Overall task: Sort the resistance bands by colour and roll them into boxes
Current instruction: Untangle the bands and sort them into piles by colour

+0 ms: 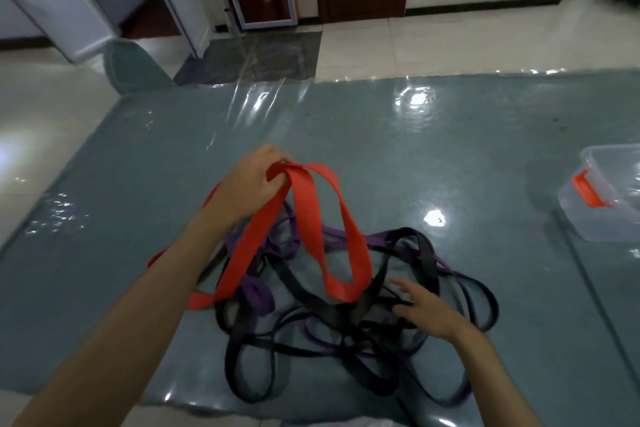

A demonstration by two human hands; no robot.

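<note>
left hand (256, 173): raised above the pile, fingers curled round the top fold of the red band (311, 229), which hangs from it in two long loops.
right hand (427, 310): low, fingers spread and fairly straight, resting on black straps at the pile's right side; grips nothing that I can see.
red band: lower loop still dips among the black bands (304, 302); another stretch runs behind the left forearm to the mat (104, 218).
pile: black bands and purple bands (254, 295) crossed over each other, centre of mat, just below both hands.
box (602, 198): clear plastic with orange latch, open, well apart at the right edge; looks empty, partly cropped.
step: judging, pulling red free of the tangle; no rolling done yet.
risk 1: red loop may be threaded under a black strap, so lifting would drag the whole pile up.
risk 2: elastic under tension could snap back if it slips free.
risk 3: glossy mat, pile may slide unless the right hand pins it.
risk 4: hidden red stretch behind forearm could snag.
</note>
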